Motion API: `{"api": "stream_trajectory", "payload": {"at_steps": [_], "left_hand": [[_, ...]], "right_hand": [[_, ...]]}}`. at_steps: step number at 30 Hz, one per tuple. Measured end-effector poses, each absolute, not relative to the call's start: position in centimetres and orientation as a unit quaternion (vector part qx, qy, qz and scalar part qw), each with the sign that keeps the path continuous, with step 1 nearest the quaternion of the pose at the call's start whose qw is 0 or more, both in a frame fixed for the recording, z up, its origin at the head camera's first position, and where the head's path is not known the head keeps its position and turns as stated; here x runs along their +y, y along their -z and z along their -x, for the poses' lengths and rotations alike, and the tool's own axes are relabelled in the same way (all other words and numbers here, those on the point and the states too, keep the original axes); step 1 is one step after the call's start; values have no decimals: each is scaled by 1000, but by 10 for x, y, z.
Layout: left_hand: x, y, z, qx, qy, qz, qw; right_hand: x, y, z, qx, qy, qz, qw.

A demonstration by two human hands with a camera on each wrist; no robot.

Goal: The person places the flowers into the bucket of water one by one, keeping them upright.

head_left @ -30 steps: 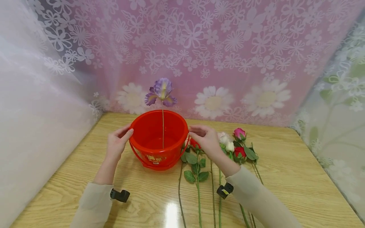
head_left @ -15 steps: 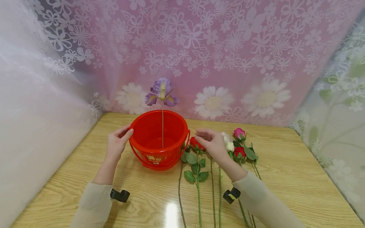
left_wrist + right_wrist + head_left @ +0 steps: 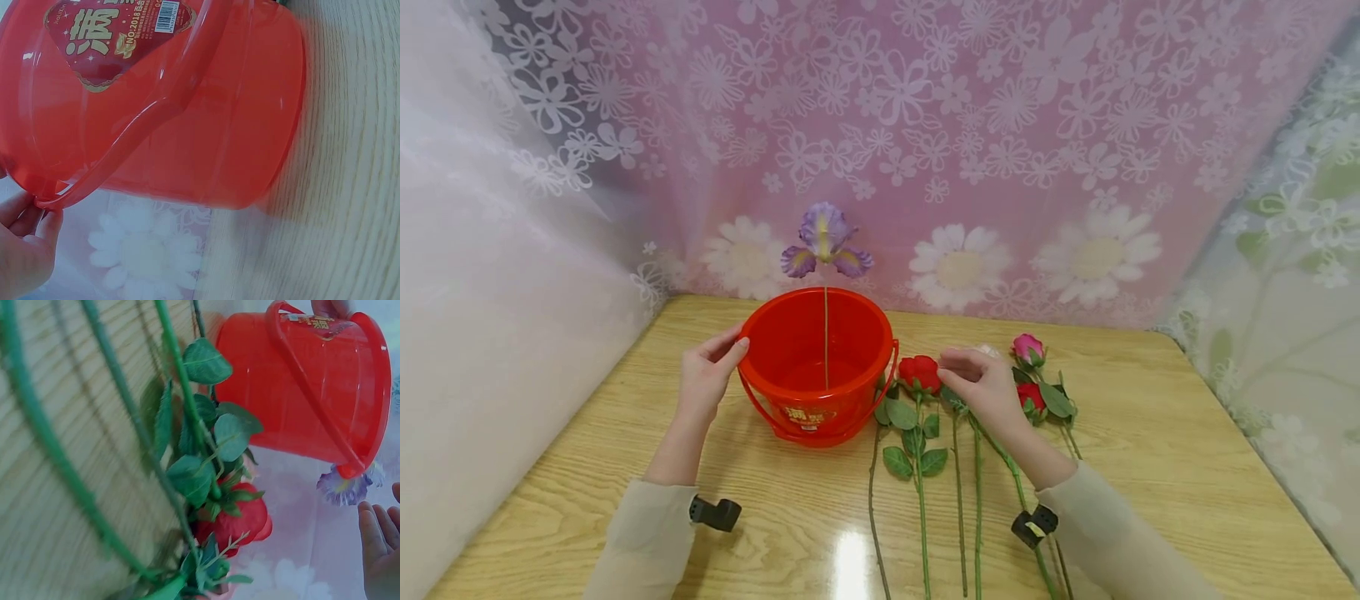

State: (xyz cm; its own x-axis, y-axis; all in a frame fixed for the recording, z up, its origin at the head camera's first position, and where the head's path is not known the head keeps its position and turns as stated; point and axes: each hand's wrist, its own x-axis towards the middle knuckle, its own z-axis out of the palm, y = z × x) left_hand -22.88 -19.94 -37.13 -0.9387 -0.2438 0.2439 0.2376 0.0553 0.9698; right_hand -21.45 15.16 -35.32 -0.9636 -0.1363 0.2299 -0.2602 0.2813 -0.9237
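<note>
A red plastic bucket [image 3: 808, 417] stands on the wooden table, its handle hanging down at the front. My left hand [image 3: 709, 375] holds the bucket's left rim, thumb at the handle joint and fingers behind. In the left wrist view, that hand [image 3: 28, 244] pinches the rim by the handle end. A purple iris [image 3: 826, 237] stands upright in the bucket, its stem against the inner wall. My right hand [image 3: 988, 387] holds nothing, its fingers loosely bent over the flowers, close to a red rose [image 3: 919, 374]. In the right wrist view, the same hand [image 3: 382, 547] is away from the bucket.
Several long-stemmed flowers lie right of the bucket, among them a pink rose [image 3: 1028, 349], a second red rose [image 3: 1032, 397] and a mostly hidden white bloom [image 3: 989, 352]. The table [image 3: 790, 517] meets a pink floral curtain [image 3: 955, 183] at the back.
My right hand has let go of the bucket's right rim and moved right over the flowers, uncovering the nearer red rose. My left hand stays on the rim. The iris has turned slightly.
</note>
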Motion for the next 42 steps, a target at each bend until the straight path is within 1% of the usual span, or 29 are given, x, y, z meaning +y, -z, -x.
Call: {"api": "stream_trajectory", "payload": {"at_steps": [19,24,32,42], "left_hand": [[-200,372,231,-704,688,-1,176],[-200,371,230,-711,681,-9,179],[-199,371,232,-705,685,5,184],[-201,373,232,-705,685,8,185]], "right_hand": [[212,378,205,-850,-519,-66,59],[223,380,202,-858,-507,-54,64],[242,384,198,-868,-490,-47,65],[261,387,191,-881,-464,-35,81]]}}
